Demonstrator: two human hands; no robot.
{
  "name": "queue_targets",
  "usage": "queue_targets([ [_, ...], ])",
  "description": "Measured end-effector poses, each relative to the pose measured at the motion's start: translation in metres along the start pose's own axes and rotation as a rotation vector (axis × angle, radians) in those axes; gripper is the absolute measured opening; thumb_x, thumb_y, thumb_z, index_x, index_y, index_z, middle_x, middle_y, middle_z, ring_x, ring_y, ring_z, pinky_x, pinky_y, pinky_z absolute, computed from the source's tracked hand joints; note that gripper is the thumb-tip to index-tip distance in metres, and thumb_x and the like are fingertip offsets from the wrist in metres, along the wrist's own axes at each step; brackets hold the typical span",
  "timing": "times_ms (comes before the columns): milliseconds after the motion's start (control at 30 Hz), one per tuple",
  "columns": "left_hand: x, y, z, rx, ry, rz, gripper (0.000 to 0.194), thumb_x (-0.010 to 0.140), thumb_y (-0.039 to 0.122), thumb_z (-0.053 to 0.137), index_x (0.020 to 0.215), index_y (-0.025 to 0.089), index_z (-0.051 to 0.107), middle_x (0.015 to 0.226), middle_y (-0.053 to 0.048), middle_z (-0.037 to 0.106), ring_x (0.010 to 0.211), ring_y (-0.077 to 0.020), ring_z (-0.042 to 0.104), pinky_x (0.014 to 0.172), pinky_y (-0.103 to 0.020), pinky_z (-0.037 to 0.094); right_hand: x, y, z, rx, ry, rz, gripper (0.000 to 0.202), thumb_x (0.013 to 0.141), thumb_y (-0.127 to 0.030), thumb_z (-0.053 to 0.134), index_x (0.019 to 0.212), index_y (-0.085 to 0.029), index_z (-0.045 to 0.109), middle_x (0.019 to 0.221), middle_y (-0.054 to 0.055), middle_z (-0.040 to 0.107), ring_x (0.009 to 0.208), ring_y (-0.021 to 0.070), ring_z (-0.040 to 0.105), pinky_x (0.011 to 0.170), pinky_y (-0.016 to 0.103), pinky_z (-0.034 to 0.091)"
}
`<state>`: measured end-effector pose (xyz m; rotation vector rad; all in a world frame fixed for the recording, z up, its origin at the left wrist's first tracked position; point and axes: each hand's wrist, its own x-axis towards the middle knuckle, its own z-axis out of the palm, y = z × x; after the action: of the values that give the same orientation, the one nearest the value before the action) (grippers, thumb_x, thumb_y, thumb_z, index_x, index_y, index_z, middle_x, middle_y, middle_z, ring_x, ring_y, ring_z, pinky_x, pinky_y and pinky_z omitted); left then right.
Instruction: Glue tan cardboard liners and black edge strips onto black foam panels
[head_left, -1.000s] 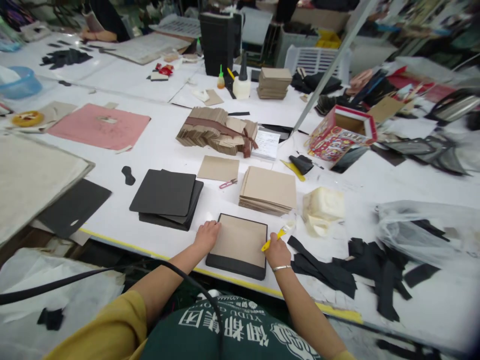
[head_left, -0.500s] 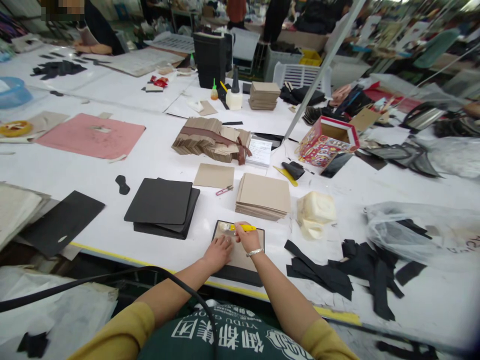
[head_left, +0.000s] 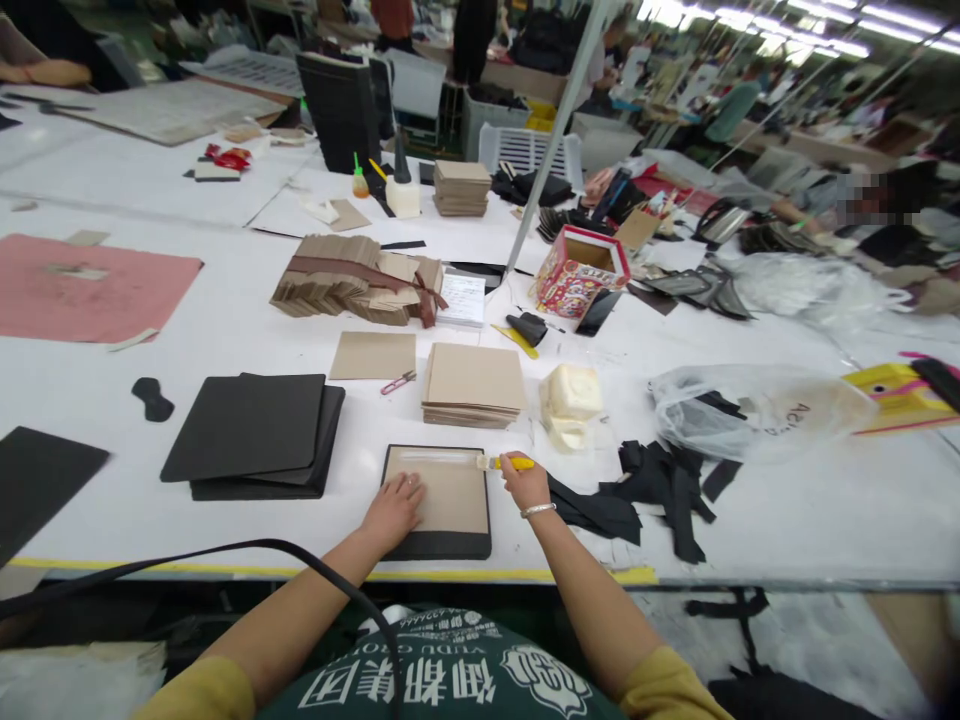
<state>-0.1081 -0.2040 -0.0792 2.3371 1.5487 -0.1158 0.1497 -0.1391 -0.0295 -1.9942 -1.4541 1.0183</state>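
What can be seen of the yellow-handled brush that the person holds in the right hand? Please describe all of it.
The yellow-handled brush is a small, slim tool with a bright yellow handle, plastic by its look, and a pale head at its left end. It lies nearly level, pointing left. The right hand grips the handle from below. The head rests at the upper right corner of the tan board, which lies on a black panel near the table's front edge. A shiny stripe runs along the board's top edge. The bristles are too blurred to describe.
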Motion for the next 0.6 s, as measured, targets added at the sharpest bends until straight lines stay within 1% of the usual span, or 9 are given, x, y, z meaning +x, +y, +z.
queue_targets([
  [100,0.000,0.001,0.001,0.013,-0.015,0.020,0.051,0.074,0.033,0.054,0.123,0.019,0.045,0.134,-0.011,0.037,0.124,-0.0282,0.029,0.099,-0.042,0.026,-0.009,0.013,-0.029,0.071,0.060,0.024,0.032,0.080,-0.044,0.042,0.086,-0.017,0.058,0.060,0.001,0.058,0.046,0.0103,0.054,0.050,0.020,0.042],
  [200,0.001,0.000,0.004,0.017,-0.009,0.039,0.048,0.076,0.033,0.052,0.122,0.018,0.046,0.134,-0.012,0.038,0.123,-0.0270,0.030,0.100,-0.042,0.026,-0.019,0.031,-0.056,0.120,0.132,-0.027,0.039,0.084,-0.047,0.034,0.104,-0.019,0.052,0.070,0.000,0.060,0.048,0.0094,0.055,0.049,0.020,0.043],
  [233,0.002,0.000,0.004,0.017,-0.003,0.039,0.047,0.076,0.033,0.051,0.121,0.019,0.047,0.133,-0.011,0.038,0.123,-0.0268,0.030,0.100,-0.041,0.026,-0.021,0.039,-0.064,0.079,0.147,-0.061,0.039,0.085,-0.046,0.032,0.109,-0.020,0.049,0.073,0.000,0.061,0.050,0.0091,0.055,0.051,0.020,0.043],
  [300,0.003,0.001,0.004,0.020,0.007,0.036,0.046,0.076,0.032,0.051,0.120,0.019,0.048,0.132,-0.011,0.040,0.122,-0.0269,0.032,0.100,-0.041,0.027,-0.022,0.055,-0.074,-0.116,0.159,-0.129,0.034,0.087,-0.041,0.032,0.110,-0.020,0.047,0.076,0.000,0.061,0.056,0.0096,0.056,0.057,0.020,0.042],
  [367,0.004,0.004,0.002,0.021,0.011,0.030,0.045,0.075,0.031,0.052,0.118,0.019,0.049,0.131,-0.010,0.041,0.121,-0.0270,0.034,0.100,-0.040,0.028,-0.018,0.071,-0.074,-0.388,0.137,-0.187,0.025,0.087,-0.033,0.037,0.102,-0.018,0.051,0.076,0.002,0.060,0.066,0.0121,0.056,0.063,0.021,0.040],
  [433,0.004,0.008,-0.002,0.026,0.009,0.018,0.044,0.075,0.031,0.052,0.117,0.020,0.050,0.131,-0.010,0.041,0.120,-0.0268,0.035,0.099,-0.040,0.029,-0.011,0.085,-0.068,-0.618,0.112,-0.233,0.018,0.083,-0.026,0.044,0.095,-0.016,0.053,0.079,0.005,0.058,0.075,0.0152,0.054,0.070,0.024,0.038],
  [467,0.004,0.010,-0.004,0.031,0.004,0.011,0.044,0.075,0.031,0.051,0.117,0.020,0.050,0.130,-0.011,0.041,0.119,-0.0266,0.035,0.099,-0.040,0.029,-0.007,0.091,-0.063,-0.696,0.115,-0.250,0.016,0.081,-0.023,0.047,0.094,-0.015,0.054,0.082,0.007,0.057,0.080,0.0166,0.053,0.074,0.026,0.037],
  [533,0.004,0.013,-0.008,0.045,-0.011,-0.001,0.043,0.075,0.030,0.051,0.117,0.019,0.050,0.130,-0.011,0.042,0.118,-0.0264,0.037,0.098,-0.040,0.029,-0.001,0.102,-0.054,-0.787,0.161,-0.268,0.018,0.079,-0.019,0.048,0.095,-0.015,0.053,0.086,0.009,0.056,0.086,0.0183,0.050,0.083,0.030,0.033],
  [600,0.004,0.015,-0.009,0.051,-0.027,-0.010,0.043,0.075,0.030,0.050,0.117,0.019,0.050,0.129,-0.011,0.042,0.117,-0.0261,0.038,0.097,-0.040,0.030,0.001,0.111,-0.049,-0.822,0.191,-0.290,0.019,0.079,-0.015,0.045,0.096,-0.016,0.054,0.084,0.008,0.055,0.086,0.0181,0.048,0.090,0.035,0.028],
])
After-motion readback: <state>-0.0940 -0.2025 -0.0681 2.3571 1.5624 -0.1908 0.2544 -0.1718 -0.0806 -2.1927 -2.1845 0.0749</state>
